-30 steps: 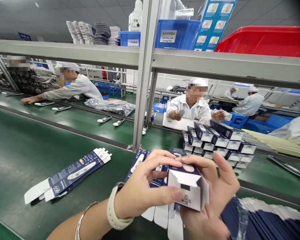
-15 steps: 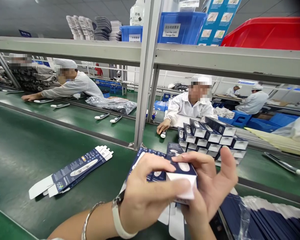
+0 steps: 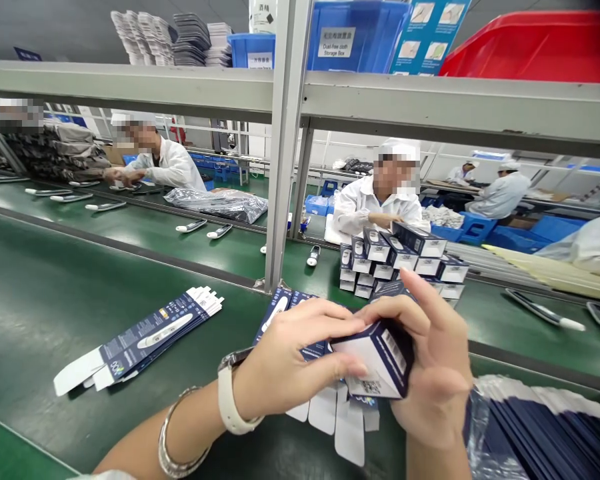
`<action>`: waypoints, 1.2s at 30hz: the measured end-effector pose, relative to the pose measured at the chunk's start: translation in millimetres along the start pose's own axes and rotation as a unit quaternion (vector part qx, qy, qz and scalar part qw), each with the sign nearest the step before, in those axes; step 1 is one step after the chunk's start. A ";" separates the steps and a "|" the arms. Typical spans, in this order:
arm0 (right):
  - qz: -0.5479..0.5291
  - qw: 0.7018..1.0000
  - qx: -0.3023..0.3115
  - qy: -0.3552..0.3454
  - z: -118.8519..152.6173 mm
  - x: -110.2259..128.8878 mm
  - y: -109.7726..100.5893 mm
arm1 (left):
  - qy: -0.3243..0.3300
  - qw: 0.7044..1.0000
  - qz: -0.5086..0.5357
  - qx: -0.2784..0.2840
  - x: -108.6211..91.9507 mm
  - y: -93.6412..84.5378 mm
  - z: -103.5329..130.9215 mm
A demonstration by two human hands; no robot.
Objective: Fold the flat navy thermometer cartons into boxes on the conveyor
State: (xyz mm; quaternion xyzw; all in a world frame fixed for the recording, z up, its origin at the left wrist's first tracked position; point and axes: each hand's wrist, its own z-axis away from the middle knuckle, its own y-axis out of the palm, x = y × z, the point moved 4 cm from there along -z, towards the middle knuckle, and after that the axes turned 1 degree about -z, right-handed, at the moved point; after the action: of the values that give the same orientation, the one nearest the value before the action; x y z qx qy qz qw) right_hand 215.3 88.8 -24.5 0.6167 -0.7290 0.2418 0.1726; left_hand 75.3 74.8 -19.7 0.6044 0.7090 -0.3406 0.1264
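A dark blue and white cardboard box (image 3: 370,370) is held up in front of me, its white end with a printed square code facing me and that end closed. My left hand (image 3: 290,360) pinches its left side, thumb on the white end and fingers along the upper edge. Around the right side curls my right hand (image 3: 433,353), with the index finger raised off the box. Below and behind my hands lie more blue cartons (image 3: 276,313) with open white flaps (image 3: 350,437). To the left, several flattened cartons (image 3: 147,337) rest in a pile on the green worktop.
Closed boxes (image 3: 395,257) stand stacked beyond my hands. Bagged flat cartons (image 3: 545,420) lie at the lower right. White handheld devices (image 3: 314,255) sit on the far green belt. A metal post (image 3: 284,153) rises ahead, and a co-worker (image 3: 365,203) sits opposite.
The box has been turned and tilted, so a printed side with a barcode now shows, and both hands have shifted their hold. The co-worker opposite has drawn a hand back from a device.
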 end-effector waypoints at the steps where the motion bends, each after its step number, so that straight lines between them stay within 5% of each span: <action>1: 0.005 1.000 0.007 0.000 -0.5 -0.8 -0.3 | 0.002 1.000 -0.006 -0.004 0.3 0.3 0.1; 12: 0.013 1.000 0.022 0.012 -1.4 -7.1 3.4 | 0.045 0.993 -0.070 -0.083 -1.1 5.5 7.7; 22: 0.046 0.997 0.059 0.017 -5.8 -7.6 3.6 | 0.037 0.990 -0.106 -0.086 2.2 8.5 8.2; 36: 0.019 0.999 0.006 0.042 -9.0 -12.5 10.6 | 0.013 0.991 -0.111 -0.072 8.8 8.7 7.3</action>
State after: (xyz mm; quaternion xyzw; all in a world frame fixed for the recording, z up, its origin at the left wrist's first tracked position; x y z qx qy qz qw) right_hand 206.7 105.3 -25.4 0.5933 -0.7312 0.2747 0.1946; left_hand 79.8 77.3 -33.2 0.5153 0.7963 -0.2926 0.1218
